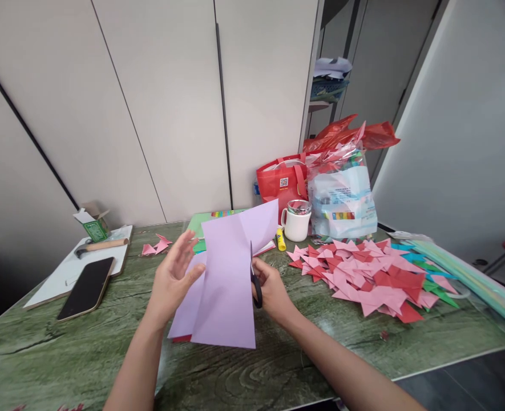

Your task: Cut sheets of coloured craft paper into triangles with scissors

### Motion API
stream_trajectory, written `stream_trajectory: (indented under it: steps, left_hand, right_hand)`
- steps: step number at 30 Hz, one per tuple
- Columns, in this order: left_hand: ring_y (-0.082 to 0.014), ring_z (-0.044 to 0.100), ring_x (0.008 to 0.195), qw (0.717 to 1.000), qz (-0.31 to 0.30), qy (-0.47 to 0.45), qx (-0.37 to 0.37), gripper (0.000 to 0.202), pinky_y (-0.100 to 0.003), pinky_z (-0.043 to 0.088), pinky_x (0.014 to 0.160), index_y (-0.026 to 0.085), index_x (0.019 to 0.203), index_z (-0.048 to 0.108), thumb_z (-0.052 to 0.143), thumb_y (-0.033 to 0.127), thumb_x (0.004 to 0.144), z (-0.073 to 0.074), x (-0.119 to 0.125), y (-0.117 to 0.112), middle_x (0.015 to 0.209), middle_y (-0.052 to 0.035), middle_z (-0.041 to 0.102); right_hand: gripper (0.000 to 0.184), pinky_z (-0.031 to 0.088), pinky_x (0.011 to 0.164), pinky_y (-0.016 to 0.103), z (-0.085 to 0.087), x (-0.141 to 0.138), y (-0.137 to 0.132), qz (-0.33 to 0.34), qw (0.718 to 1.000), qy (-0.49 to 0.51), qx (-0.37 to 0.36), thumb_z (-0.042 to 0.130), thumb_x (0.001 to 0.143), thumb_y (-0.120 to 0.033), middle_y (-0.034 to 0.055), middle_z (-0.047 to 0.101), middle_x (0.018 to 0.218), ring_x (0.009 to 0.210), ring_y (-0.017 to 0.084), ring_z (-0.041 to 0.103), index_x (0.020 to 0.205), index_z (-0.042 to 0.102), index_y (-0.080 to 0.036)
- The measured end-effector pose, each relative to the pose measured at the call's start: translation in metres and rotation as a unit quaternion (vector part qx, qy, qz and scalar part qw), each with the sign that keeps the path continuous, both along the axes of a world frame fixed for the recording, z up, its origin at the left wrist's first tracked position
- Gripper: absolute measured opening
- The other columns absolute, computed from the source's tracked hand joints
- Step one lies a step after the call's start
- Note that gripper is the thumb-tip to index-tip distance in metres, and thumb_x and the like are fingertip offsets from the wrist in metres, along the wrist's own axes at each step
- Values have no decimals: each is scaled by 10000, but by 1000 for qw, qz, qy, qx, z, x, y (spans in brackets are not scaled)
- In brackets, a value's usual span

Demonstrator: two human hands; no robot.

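Note:
A lavender sheet of paper [226, 285] stands tilted up over the table in front of me, partly cut from its right side, the upper flap bending away. My right hand [271, 288] is closed round the black handle of a pair of scissors [257, 290], whose blade lies in the cut. Beside the sheet's left edge, my left hand [173, 274] has its fingers spread; the thumb is at the edge, and whether it touches is hard to tell. Behind and below lies another lavender sheet [184, 319], with a bit of red under it.
Folded pink and red paper pieces [359, 274] are heaped at right. Behind stand a white mug [297, 222], a yellow glue stick [281, 240], a red bag [278, 182] and a plastic bag [342, 200]. At left lie a phone [87, 288] and a hammer [102, 245] on a white board.

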State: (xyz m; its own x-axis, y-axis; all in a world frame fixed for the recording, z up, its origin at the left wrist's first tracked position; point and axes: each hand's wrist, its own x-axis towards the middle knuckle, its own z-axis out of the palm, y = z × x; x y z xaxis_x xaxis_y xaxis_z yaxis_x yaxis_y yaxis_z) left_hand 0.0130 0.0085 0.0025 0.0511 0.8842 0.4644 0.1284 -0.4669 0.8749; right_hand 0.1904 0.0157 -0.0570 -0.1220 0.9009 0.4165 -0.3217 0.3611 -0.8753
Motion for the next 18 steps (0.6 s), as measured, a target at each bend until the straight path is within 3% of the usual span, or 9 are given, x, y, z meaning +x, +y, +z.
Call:
stream_trajectory:
  steps: [4, 8, 10, 13, 14, 16, 18]
  left_hand:
    - [-217, 424, 1175, 989, 117, 9, 88, 456, -347, 334, 978, 191, 1174, 491, 576, 318, 745, 15, 6, 2, 1277, -94, 481]
    - [-240, 543, 1007, 977, 131, 158, 64, 455, -310, 467, 747, 175, 1129, 543, 530, 423, 747, 52, 15, 7, 1042, -89, 644]
    - [-234, 595, 851, 961, 113, 252, 14, 439, -292, 464, 663, 178, 1021, 624, 564, 464, 693, 71, 20, 14, 891, -61, 689]
    - [-188, 602, 635, 941, -37, 323, -95, 336, -236, 418, 497, 170, 790, 689, 614, 453, 625, 87, 24, 27, 731, -33, 689]
    - [-169, 584, 553, 933, -58, 335, -120, 294, -224, 387, 443, 160, 693, 685, 636, 433, 599, 89, 25, 31, 647, -27, 671]
    - [-144, 540, 447, 929, -54, 333, -153, 247, -214, 338, 377, 154, 618, 665, 661, 396, 571, 93, 21, 38, 546, -15, 632]
    - [-139, 518, 401, 937, -11, 296, -184, 222, -213, 326, 347, 153, 628, 665, 684, 359, 548, 98, 12, 44, 508, -15, 617]
  right_hand:
    - [170, 410, 610, 219, 2, 0, -2, 17, 999, -28, 7, 619, 605, -125, -30, 560, 664, 611, 114, 514, 738, 526, -175]
    - [165, 402, 617, 220, 1, -1, -5, 36, 995, -85, 30, 568, 601, -72, -32, 525, 651, 609, 108, 496, 734, 534, -163]
    - [168, 399, 616, 216, -1, -2, -6, 46, 992, -108, 38, 556, 599, -64, -34, 517, 646, 606, 103, 488, 739, 543, -155]
    - [169, 403, 615, 214, -2, -2, -6, 60, 989, -125, 42, 585, 599, -89, -27, 536, 659, 610, 103, 491, 754, 554, -146]
    - [175, 405, 617, 215, -2, -1, -6, 62, 989, -131, 40, 597, 599, -99, -22, 547, 666, 619, 107, 498, 764, 560, -144]
    - [200, 411, 620, 221, -2, 2, -3, 60, 986, -149, 33, 610, 601, -111, -10, 575, 685, 644, 121, 517, 797, 577, -140]
    - [206, 414, 622, 232, -2, 6, 1, 48, 984, -170, 27, 598, 617, -116, 4, 604, 717, 673, 141, 535, 822, 598, -139]
